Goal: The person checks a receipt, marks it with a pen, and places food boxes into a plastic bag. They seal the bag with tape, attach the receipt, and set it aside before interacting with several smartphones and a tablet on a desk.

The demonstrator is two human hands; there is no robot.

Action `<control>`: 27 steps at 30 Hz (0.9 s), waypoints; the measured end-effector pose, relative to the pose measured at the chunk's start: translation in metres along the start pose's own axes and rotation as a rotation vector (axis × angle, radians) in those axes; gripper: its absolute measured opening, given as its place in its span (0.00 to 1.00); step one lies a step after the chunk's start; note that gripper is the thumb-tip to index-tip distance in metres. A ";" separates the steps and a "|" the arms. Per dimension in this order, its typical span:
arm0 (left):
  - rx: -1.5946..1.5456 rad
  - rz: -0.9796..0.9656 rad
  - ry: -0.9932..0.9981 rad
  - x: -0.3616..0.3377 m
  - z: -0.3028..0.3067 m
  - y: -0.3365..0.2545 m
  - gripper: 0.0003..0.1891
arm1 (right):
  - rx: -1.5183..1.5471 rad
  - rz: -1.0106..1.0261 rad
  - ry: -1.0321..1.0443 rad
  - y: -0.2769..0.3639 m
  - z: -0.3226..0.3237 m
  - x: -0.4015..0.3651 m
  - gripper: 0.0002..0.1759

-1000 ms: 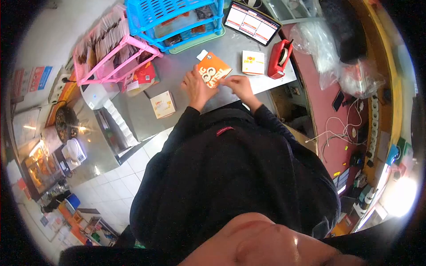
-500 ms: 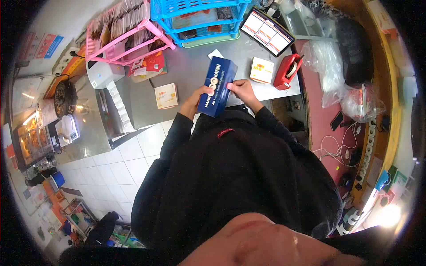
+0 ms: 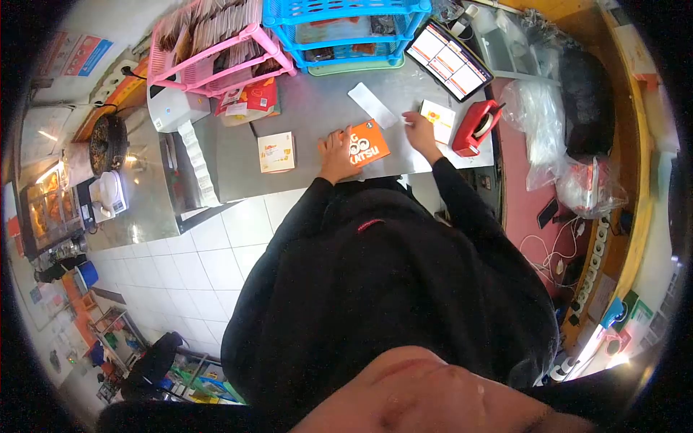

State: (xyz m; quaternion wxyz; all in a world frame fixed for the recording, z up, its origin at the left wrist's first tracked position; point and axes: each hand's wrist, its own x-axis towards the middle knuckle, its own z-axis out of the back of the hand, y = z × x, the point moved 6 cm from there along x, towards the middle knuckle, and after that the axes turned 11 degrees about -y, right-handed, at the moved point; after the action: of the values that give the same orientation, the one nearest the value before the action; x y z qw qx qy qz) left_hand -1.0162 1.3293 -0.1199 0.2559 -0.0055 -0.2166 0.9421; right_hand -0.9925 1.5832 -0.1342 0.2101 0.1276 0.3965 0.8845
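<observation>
An orange box (image 3: 372,144) with white lettering rests at the front of the metal counter. My left hand (image 3: 335,154) holds its left side, fingers curled over the edge. To the right, my right hand (image 3: 421,137) is apart from that box, its fingers loosely extended and holding nothing visible. Just beside this hand lies a white box with orange and yellow print (image 3: 442,120), partly covered by it. A blank white paper strip (image 3: 372,105) lies behind the orange box. Left of my left hand sits another white printed box (image 3: 276,152).
A red tape dispenser (image 3: 477,128) and a tablet (image 3: 449,59) stand to the right. At the back are a blue rack (image 3: 345,43) and a pink rack (image 3: 216,79) full of packets. A printer (image 3: 173,108) trails a paper strip at left.
The box has been turned from its blue side to its orange face and lowered to the counter. My right hand has let go and moved right. The paper strip is now more exposed.
</observation>
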 end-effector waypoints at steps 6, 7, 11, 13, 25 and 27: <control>-0.015 0.256 -0.496 -0.014 0.042 0.099 0.58 | -0.500 -0.155 0.020 0.013 -0.060 0.031 0.26; -0.032 0.385 -0.640 -0.023 0.057 0.120 0.60 | -0.629 -0.101 0.099 0.003 -0.070 0.032 0.26; 0.333 0.771 -0.279 -0.052 0.066 0.177 0.66 | -0.626 0.097 0.232 -0.017 -0.090 0.031 0.27; 0.221 0.833 -0.194 -0.054 0.067 0.179 0.66 | -0.337 -0.096 -0.013 -0.017 -0.071 0.023 0.27; -0.191 0.547 -0.179 -0.010 0.060 -0.013 0.68 | 0.203 0.016 -0.471 0.094 0.036 0.020 0.14; -0.258 0.534 -0.132 -0.017 0.042 -0.021 0.67 | 0.092 0.309 -0.444 0.118 0.034 0.004 0.15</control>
State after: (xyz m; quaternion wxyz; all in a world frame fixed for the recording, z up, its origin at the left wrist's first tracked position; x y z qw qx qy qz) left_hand -0.9960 1.3201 -0.0755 -0.0184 -0.0337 -0.3414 0.9391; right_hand -1.0145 1.5368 -0.0225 0.1484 0.3870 0.3561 0.8375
